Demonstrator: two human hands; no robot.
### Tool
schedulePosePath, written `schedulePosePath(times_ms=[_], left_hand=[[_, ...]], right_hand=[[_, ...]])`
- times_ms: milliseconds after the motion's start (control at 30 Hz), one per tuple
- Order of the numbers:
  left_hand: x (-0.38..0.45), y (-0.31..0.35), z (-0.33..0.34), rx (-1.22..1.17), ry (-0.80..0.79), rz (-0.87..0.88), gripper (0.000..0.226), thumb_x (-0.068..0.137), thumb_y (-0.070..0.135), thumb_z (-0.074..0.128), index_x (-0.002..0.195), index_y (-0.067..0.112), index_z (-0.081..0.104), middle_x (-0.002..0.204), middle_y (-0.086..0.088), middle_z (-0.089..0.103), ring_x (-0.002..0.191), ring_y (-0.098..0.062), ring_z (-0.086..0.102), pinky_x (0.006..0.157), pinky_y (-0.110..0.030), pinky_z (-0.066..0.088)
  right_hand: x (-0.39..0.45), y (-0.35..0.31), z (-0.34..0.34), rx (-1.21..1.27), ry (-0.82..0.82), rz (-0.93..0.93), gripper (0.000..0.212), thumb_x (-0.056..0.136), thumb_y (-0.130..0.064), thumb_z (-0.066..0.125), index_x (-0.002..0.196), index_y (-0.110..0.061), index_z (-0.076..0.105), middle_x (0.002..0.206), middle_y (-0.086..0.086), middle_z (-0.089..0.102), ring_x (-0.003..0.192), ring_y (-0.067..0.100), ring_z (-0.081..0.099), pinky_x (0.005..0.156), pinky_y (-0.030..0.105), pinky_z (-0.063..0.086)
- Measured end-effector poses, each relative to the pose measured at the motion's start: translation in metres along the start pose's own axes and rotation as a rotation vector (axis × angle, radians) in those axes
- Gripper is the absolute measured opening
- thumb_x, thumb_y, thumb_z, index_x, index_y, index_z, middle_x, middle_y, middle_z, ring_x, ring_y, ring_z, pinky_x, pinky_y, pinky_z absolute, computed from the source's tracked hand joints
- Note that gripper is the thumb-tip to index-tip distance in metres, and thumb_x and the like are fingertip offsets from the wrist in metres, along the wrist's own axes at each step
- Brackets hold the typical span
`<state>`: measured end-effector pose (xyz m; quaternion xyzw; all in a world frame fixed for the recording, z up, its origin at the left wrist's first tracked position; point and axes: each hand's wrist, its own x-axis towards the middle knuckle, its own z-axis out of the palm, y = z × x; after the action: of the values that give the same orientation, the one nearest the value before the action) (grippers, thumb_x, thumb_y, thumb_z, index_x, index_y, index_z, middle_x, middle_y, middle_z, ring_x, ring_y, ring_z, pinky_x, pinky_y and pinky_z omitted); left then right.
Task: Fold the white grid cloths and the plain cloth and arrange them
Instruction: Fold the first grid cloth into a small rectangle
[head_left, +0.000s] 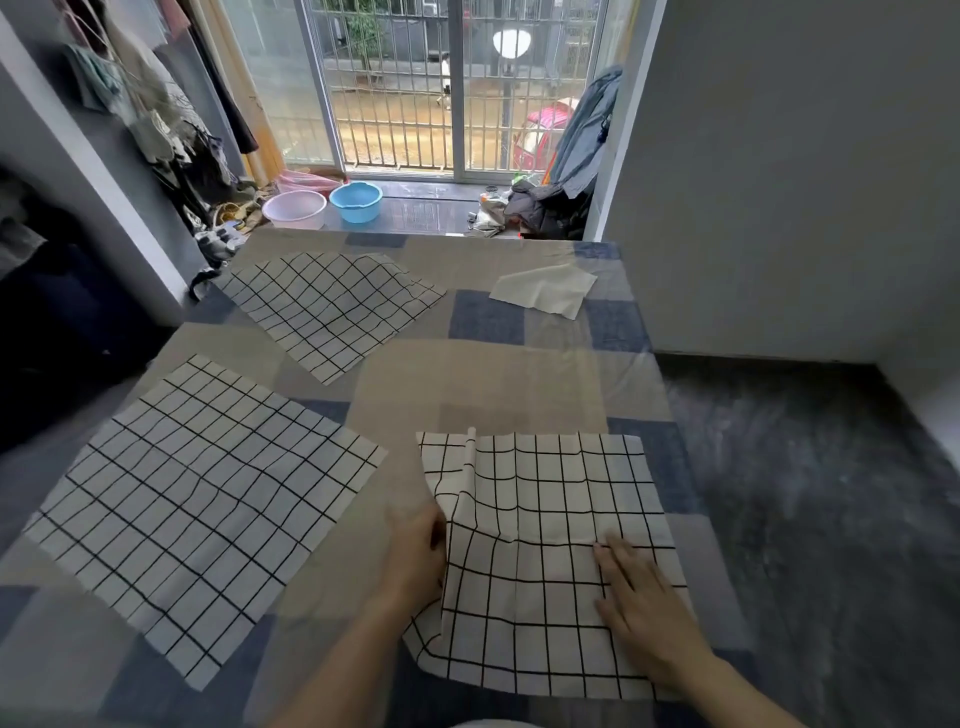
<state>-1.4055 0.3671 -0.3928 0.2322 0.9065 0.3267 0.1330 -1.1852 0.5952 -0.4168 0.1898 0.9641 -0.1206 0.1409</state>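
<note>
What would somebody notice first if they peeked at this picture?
Probably the three grid cloths on the checked bed cover: the near one is under both hands, with two more at left and farther back. A small plain cloth lies at the far right.

Both forearms are bare with no sleeves in view, and the left hand (415, 558) and right hand (644, 613) wear no gloves, rings or watch.
</note>
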Motion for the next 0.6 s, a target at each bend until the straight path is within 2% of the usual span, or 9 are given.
schedulePosePath(times_ms=[67,133,167,200,267,333,400,533,600], left_hand=[[0.002,0.004,-0.005,-0.015,-0.014,0.047,0.013,0.082,-0.001,0.062,0.08,0.011,0.06,0.078,0.002,0.055,0.067,-0.003,0.047,0.06,-0.017,0.044],[0.0,0.004,-0.008,0.051,-0.055,0.077,0.013,0.083,0.004,0.063,0.09,0.015,0.062,0.093,0.004,0.058,0.077,-0.006,0.049,0.067,-0.015,0.04],[-0.002,-0.002,-0.004,0.157,-0.07,0.12,0.022,0.082,0.009,0.063,0.102,0.018,0.063,0.112,0.003,0.058,0.092,-0.011,0.052,0.079,-0.016,0.038],[-0.005,-0.009,0.001,0.326,-0.073,0.231,0.039,0.077,0.015,0.063,0.115,0.021,0.062,0.131,0.001,0.052,0.112,-0.019,0.052,0.094,-0.024,0.033],[-0.015,-0.023,0.014,0.567,-0.221,0.472,0.064,0.074,0.031,0.06,0.137,0.025,0.051,0.153,-0.003,0.037,0.138,-0.03,0.038,0.113,-0.041,0.01],[-0.025,-0.029,0.026,0.614,-0.373,0.65,0.068,0.082,0.046,0.051,0.146,0.029,0.036,0.156,0.001,0.031,0.144,-0.024,0.029,0.114,-0.045,0.005],[-0.03,-0.033,0.032,0.598,-0.456,0.673,0.064,0.085,0.048,0.048,0.145,0.031,0.035,0.153,0.008,0.036,0.142,-0.019,0.032,0.113,-0.045,0.007],[-0.036,-0.041,0.025,0.634,-0.409,0.673,0.062,0.087,0.052,0.048,0.144,0.031,0.039,0.154,0.011,0.031,0.144,-0.016,0.022,0.111,-0.049,0.013],[-0.04,-0.045,0.02,0.613,-0.407,0.644,0.067,0.078,0.054,0.057,0.139,0.031,0.045,0.15,0.01,0.037,0.139,-0.018,0.031,0.108,-0.046,0.021]], right_hand=[[0.002,0.001,0.003,-0.002,0.009,-0.002,0.068,0.087,-0.068,-0.006,0.146,-0.037,-0.021,0.158,-0.011,-0.024,0.142,0.003,-0.025,0.115,0.03,-0.011],[0.004,0.0,0.003,-0.003,-0.021,0.014,0.066,0.088,-0.067,-0.006,0.142,-0.038,-0.028,0.154,-0.012,-0.032,0.141,0.005,-0.03,0.114,0.032,-0.017],[0.005,0.0,0.002,-0.01,-0.036,0.023,0.065,0.091,-0.065,0.0,0.143,-0.037,-0.028,0.152,-0.012,-0.036,0.14,0.006,-0.033,0.114,0.034,-0.018],[0.006,0.0,0.001,-0.008,-0.042,0.023,0.066,0.093,-0.063,0.005,0.144,-0.036,-0.027,0.151,-0.011,-0.038,0.139,0.006,-0.035,0.114,0.035,-0.018],[0.007,0.0,-0.003,0.009,-0.043,0.011,0.072,0.087,-0.07,0.0,0.146,-0.035,-0.024,0.15,-0.012,-0.039,0.138,0.005,-0.036,0.115,0.036,-0.017],[0.007,0.002,-0.005,-0.003,-0.056,-0.003,0.081,0.076,-0.075,-0.014,0.146,-0.036,-0.024,0.149,-0.014,-0.039,0.137,0.004,-0.036,0.115,0.036,-0.016],[0.007,0.004,-0.005,-0.011,-0.06,-0.008,0.082,0.073,-0.074,-0.017,0.146,-0.036,-0.025,0.15,-0.014,-0.038,0.137,0.004,-0.036,0.116,0.035,-0.016],[0.004,0.004,-0.004,-0.033,-0.033,0.012,0.072,0.085,-0.071,-0.004,0.146,-0.037,-0.023,0.154,-0.013,-0.031,0.139,0.005,-0.033,0.116,0.035,-0.016],[0.002,0.004,-0.002,-0.029,-0.029,0.028,0.072,0.087,-0.068,0.003,0.147,-0.036,-0.022,0.155,-0.013,-0.03,0.14,0.005,-0.033,0.116,0.034,-0.016]])
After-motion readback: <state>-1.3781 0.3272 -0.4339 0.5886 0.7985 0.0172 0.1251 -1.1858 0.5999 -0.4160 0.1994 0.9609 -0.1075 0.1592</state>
